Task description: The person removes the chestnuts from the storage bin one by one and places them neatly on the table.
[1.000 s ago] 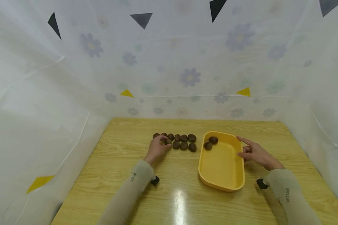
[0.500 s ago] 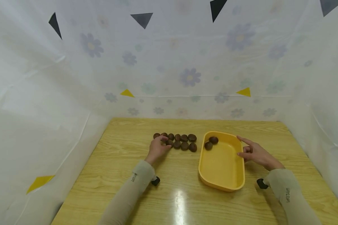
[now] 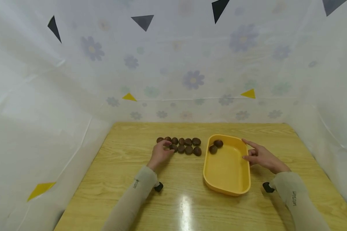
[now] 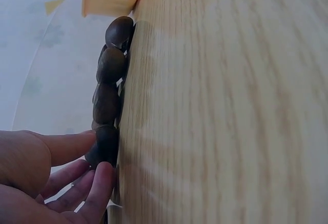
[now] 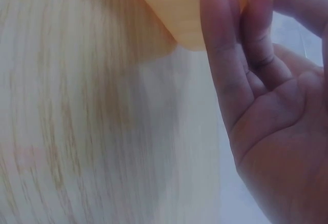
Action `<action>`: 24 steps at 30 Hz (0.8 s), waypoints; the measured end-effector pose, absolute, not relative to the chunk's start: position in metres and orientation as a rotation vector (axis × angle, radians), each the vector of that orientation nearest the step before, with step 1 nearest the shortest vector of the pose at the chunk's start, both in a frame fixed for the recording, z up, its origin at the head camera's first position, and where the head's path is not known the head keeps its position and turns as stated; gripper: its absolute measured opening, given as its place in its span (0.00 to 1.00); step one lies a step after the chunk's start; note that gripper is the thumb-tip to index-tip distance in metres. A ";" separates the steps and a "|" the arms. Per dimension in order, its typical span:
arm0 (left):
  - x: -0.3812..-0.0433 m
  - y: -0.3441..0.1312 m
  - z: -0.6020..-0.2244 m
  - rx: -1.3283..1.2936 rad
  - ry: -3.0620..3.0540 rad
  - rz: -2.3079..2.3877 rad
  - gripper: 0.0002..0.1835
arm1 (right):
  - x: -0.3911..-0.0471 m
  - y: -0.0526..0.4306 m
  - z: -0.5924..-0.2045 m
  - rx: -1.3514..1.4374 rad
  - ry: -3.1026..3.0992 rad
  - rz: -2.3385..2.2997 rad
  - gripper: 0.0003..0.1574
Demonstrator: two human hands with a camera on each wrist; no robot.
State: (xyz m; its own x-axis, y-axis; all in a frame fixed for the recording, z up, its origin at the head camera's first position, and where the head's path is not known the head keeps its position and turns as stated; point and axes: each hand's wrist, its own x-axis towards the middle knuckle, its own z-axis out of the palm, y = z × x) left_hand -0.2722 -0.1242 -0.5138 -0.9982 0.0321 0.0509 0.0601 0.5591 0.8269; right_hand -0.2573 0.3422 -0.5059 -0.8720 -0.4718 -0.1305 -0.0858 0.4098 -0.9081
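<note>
Dark brown chestnuts (image 3: 189, 149) lie on the table in two rows left of a yellow tray (image 3: 226, 173). My left hand (image 3: 160, 154) is at the left end of the front row, where its thumb and fingertips pinch the end chestnut (image 4: 105, 144). That chestnut sits against its neighbour (image 4: 106, 104) in the left wrist view. My right hand (image 3: 266, 159) holds the tray's right wall, thumb over the rim and index finger stretched to the far corner. Two chestnuts (image 3: 218, 143) rest inside the tray at its far left corner.
The back row of chestnuts (image 3: 181, 141) runs just beyond the front row, its left end partly behind my left fingers. The wooden table (image 3: 173, 205) is enclosed by pale flowered sheets (image 3: 167, 73) at the back and sides.
The chestnut at my left fingertips has come down and slightly right, close against the front row. My right hand and the tray stay put. The head view has shifted slightly.
</note>
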 end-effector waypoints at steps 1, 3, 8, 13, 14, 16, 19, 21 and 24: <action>-0.272 -0.125 -0.513 -0.085 -2.746 -1.462 0.19 | -0.258 0.342 -0.506 -0.477 2.302 -1.453 0.58; -0.271 -0.125 -0.512 -0.083 -2.741 -1.479 0.19 | -0.258 0.342 -0.506 -0.472 2.297 -1.459 0.58; -0.270 -0.124 -0.504 -0.073 -2.695 -1.554 0.22 | -0.259 0.342 -0.507 -0.480 2.295 -1.458 0.58; -0.271 -0.112 -0.490 -0.165 -2.665 -1.614 0.24 | -0.258 0.343 -0.504 -0.483 2.304 -1.454 0.58; -0.271 -0.108 -0.486 -0.185 -2.661 -1.628 0.24 | -0.258 0.343 -0.503 -0.482 2.306 -1.452 0.58; -0.271 -0.098 -0.480 -0.225 -2.655 -1.660 0.23 | -0.258 0.344 -0.503 -0.478 2.311 -1.446 0.58; -0.269 -0.080 -0.473 -0.288 -2.641 -1.727 0.23 | -0.258 0.344 -0.502 -0.476 2.312 -1.441 0.58; -0.267 -0.067 -0.470 -0.321 -2.644 -1.757 0.22 | -0.259 0.345 -0.502 -0.478 2.308 -1.438 0.58; -0.264 -0.049 -0.467 -0.353 -2.654 -1.815 0.22 | -0.260 0.345 -0.502 -0.481 2.322 -1.431 0.56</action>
State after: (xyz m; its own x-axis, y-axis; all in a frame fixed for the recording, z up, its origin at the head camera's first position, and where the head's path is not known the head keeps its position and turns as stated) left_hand -0.2642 -0.0486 -0.4674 -0.9719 0.2310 0.0462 0.1269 0.3480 0.9289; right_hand -0.2597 0.3448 -0.5019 -0.8735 -0.4687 -0.1314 -0.0932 0.4260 -0.8999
